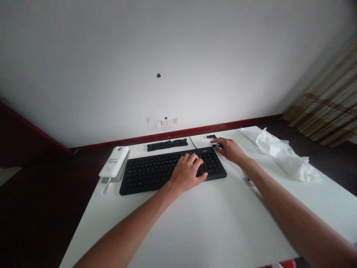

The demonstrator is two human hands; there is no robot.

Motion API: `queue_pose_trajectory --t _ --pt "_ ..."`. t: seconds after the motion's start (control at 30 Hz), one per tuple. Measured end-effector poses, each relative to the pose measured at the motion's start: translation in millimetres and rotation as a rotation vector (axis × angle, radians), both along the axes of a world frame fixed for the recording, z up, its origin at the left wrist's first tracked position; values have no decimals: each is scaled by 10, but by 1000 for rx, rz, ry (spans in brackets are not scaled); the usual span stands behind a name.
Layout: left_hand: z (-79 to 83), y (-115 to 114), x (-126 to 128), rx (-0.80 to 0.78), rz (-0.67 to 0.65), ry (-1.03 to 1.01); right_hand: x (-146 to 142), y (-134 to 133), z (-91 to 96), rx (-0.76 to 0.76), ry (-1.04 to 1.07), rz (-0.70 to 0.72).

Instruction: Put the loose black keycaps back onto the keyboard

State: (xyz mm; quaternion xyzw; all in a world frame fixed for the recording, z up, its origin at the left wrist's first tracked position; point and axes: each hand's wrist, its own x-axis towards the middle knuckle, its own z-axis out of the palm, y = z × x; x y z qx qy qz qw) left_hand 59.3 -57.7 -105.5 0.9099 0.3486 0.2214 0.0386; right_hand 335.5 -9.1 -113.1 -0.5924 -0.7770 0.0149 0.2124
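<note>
L hand (186, 174): palm down, fingers curved & slightly spread, tips on keys of blk keyboard (147, 176), right of centre; no grip visible.

R hand (227, 150): fingers drawn together, reaching to small blk piece (218, 145) just past keyboard's upper R corner; pinch or mere touch, can't tell.

2nd blk piece (211, 136): just beyond, lying apart from hand.

Strip of blk keys (167, 144): flat behind keyboard, roughly parallel, prob. set there to stay clear of both hands.

Blk cord (193, 142): runs from keyboard back over far edge of white worktop (195, 230), which likely fixes keyboard's spot.

White power bank (113, 161): L of keyboard, near its corner, white cable (105, 188) looped at near end.

Crumpled white tissue (281, 154): R of R hand, well apart, prob. pushed aside.

Small blue bit (249, 180): on worktop just below R forearm; kind unclear.

Wall socket (170, 121): on wall beyond worktop, above dark red skirting (181, 132).
</note>
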Motion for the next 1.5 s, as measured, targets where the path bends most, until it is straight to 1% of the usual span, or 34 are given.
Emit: queue_pose_trajectory --t 0.13,0.23,0.3,0.4,0.53,0.6,0.8,1.0,1.2,1.37,1.5 --pt "0 1 0 -9 -1 -2 5 -4 24 20 58 -3" --pt "6 3 0 -16 -2 2 -21 -48 109 35 150 10" --pt "12 2 0 -22 -1 -4 -56 -90 180 19 217 9" --pt "12 0 3 -22 26 -33 -140 -158 275 -75 293 36" --pt "-1 1 11 -13 58 -49 -297 -238 343 -200 352 152" --pt "-5 1 13 -14 61 -42 -375 -266 352 -227 346 189" --pt "8 0 21 -11 74 -15 -504 -303 330 -237 295 212" --pt "31 -7 17 -10 71 -1 -507 -299 321 -247 272 202" --pt "47 -11 11 -10 70 -5 -519 -310 338 -255 235 281" --pt "46 -14 16 -14 72 -4 -524 -311 328 -221 243 262" --pt "44 -17 17 -9 76 0 -516 -305 322 -224 238 250"
